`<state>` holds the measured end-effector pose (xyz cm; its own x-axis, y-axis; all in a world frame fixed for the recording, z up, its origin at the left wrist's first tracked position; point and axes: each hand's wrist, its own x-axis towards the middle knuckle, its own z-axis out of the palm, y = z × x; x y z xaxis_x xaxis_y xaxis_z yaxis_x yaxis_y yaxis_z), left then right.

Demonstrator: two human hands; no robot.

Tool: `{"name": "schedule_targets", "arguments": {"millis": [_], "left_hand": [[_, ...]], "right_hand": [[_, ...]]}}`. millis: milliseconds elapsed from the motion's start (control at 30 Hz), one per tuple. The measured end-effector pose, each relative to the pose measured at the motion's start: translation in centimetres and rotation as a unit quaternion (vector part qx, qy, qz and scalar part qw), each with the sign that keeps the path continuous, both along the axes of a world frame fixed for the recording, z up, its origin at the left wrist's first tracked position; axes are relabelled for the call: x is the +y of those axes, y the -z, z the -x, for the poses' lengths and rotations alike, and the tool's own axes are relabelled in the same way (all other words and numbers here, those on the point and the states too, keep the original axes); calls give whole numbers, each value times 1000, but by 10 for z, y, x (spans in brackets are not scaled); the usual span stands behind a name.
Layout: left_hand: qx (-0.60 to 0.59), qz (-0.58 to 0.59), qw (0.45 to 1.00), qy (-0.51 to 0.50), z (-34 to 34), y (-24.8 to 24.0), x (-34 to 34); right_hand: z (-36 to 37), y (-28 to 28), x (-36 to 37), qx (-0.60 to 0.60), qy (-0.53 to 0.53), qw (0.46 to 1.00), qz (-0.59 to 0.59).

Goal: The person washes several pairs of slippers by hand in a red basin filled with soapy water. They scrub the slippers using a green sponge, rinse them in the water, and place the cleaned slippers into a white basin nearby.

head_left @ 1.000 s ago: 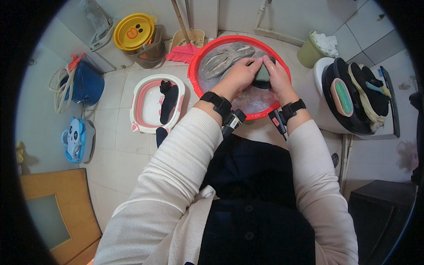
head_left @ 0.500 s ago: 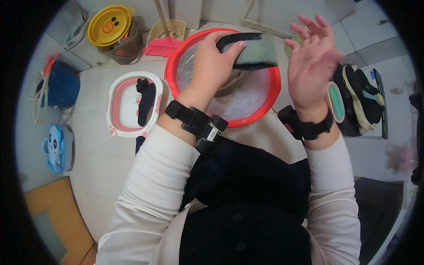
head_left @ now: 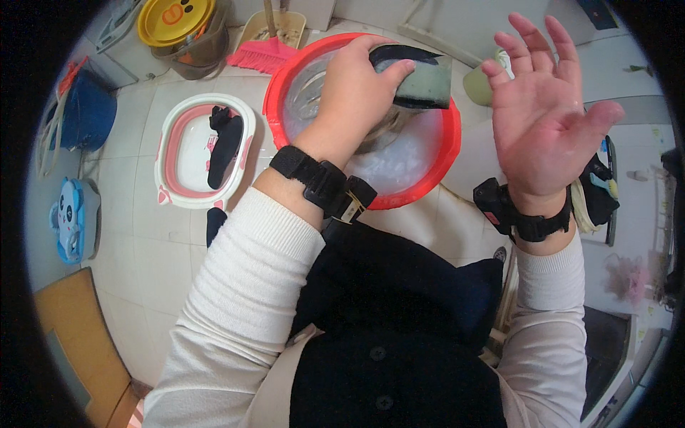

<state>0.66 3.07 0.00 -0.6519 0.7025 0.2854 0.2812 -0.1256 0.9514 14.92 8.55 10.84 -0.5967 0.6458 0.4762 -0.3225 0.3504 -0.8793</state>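
My left hand (head_left: 357,96) is closed on a flat grey-green piece with a black curved strip along its top and a dark lower edge (head_left: 425,83); its kind is unclear. The hand is over a red-rimmed basin (head_left: 449,153) of cloudy, sudsy water. A ribbed brownish thing, partly hidden by my hand, lies in the water. Right of the basin, my right hand (head_left: 536,118) is raised, palm showing, fingers spread and holding nothing. At the left, a black sock-like cloth (head_left: 227,153) lies in a white and pink basin (head_left: 165,146).
A pink broom (head_left: 262,57) and dustpan stand beyond the basin, beside a bin with a yellow lid (head_left: 171,21). A blue bucket (head_left: 89,114) is far left. Behind my right hand are a green container (head_left: 478,85) and partly hidden dark shoes (head_left: 598,196).
My right hand has moved outward to the right and turned its palm more into view, covering most of the shoes. My left hand still grips the grey-green piece, slightly shifted right.
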Motion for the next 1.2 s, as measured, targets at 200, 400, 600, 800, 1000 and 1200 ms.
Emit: {"name": "schedule_targets", "arguments": {"millis": [200,400,600,800,1000,1200], "left_hand": [[14,16,1000,1,-1,5,0],[-8,101,994,45,-9,12,-1],[68,145,986,38,-24,10,-15],[65,89,993,31,-8,7,-18],[80,94,992,22,-12,-1,-17],[68,95,993,36,-17,-3,-13]], "right_hand": [[-9,16,10,14,-65,997,-40],[0,97,16,-150,166,967,-125],[-18,80,-8,54,98,967,230],[-44,-21,-46,254,-88,960,82],[-38,-28,-60,206,-145,968,6],[-41,-14,-52,187,-140,972,-9]]}}
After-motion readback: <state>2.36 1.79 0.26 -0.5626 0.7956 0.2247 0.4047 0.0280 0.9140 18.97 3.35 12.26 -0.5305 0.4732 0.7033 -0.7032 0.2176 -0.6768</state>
